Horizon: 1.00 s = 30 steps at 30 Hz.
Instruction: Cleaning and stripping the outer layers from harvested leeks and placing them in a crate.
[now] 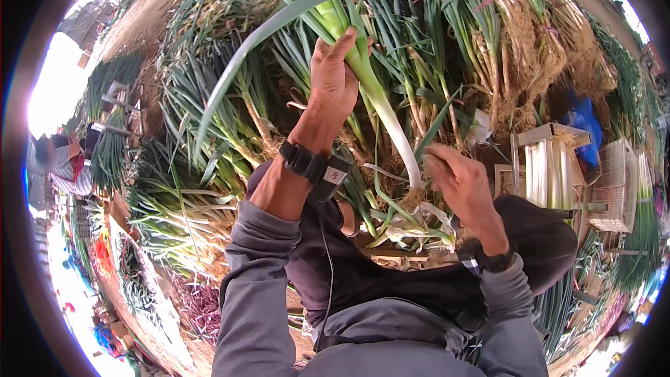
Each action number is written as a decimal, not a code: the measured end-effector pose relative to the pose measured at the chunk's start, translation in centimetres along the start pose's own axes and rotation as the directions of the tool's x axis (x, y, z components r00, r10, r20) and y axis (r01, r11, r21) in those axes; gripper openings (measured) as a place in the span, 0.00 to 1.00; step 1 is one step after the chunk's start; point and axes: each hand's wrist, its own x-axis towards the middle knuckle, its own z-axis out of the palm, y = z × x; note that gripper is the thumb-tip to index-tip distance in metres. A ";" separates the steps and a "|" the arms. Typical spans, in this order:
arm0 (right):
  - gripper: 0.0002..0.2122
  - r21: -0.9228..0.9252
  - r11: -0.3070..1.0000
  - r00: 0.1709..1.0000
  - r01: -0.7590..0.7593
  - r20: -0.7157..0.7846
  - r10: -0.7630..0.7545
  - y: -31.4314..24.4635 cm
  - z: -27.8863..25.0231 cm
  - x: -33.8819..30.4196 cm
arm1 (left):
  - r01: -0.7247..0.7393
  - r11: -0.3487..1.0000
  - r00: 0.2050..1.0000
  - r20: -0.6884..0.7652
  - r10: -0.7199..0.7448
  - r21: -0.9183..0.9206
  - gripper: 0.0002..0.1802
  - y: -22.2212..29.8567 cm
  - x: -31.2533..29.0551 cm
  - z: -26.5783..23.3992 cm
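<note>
Here's the long leek with green leaves and a white, curving stem (385, 112), up in front of the person, above the lap. The left hand (333, 80) has it, fingers wrapped around the pale green part where the leaves begin to fan. Its long axis runs from the leaves at the top down and rightward, the white shank bending more steeply towards the root end. And that lower end is what matters: below and right of the left fingers, just beside the right hand (460, 185), which is clearly the nearer one. The right fingers are curled and blurred; can't tell whether they pinch anything or touch the stem.

Underneath, a loose pile of pale, papery leaf scraps (417, 227). Out to the right, a small, pale, open-sided box (551, 132) holds a row of thick white stalks (548, 174); beside it, a white slatted basket (611, 220), contents unclear from here. A crumpled blue plastic bag (585, 126) sits behind. And beyond, big heaps of green leeks with tangled, tan roots (534, 63).
</note>
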 end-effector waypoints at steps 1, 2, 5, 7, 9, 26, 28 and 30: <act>0.11 0.275 0.953 0.992 -0.123 0.054 0.112 -0.1 0.9 0.4 | -0.006 1.000 0.998 0.068 0.005 0.018 0.15 -0.3 0.1 0.0; 0.11 0.366 0.910 0.981 -0.193 0.076 0.177 -1.0 1.8 0.9 | -0.012 1.000 1.000 0.027 0.012 -0.003 0.15 -0.8 0.0 0.1; 0.14 0.509 0.819 0.964 -0.264 0.167 0.207 -1.5 4.6 2.0 | -0.047 0.998 0.999 -0.005 0.046 -0.040 0.16 -1.5 -0.2 0.9; 0.20 0.707 0.623 0.940 -0.336 0.204 0.275 0.1 6.2 3.0 | -0.031 0.998 0.999 0.015 0.032 -0.054 0.17 -2.0 -0.2 1.3; 0.21 0.897 0.379 0.952 -0.228 0.123 0.282 2.7 6.2 4.5 | 0.028 0.992 0.999 -0.026 -0.031 -0.124 0.17 -3.0 -0.6 2.3; 0.08 0.363 0.875 0.688 0.320 -0.724 0.049 0.7 -11.5 4.0 | 0.487 0.763 0.674 0.374 -0.637 0.424 0.40 -7.6 -7.6 4.4; 0.09 0.131 0.966 0.516 0.222 -0.857 -0.002 -0.8 -19.3 0.8 | 0.453 0.747 0.723 0.290 -0.627 0.486 0.44 -7.1 -7.6 4.9; 0.12 -0.161 0.987 0.394 0.010 -0.906 -0.152 -3.1 -26.6 -4.3 | 0.512 0.760 0.763 0.195 -0.617 0.401 0.42 -7.5 -6.8 4.7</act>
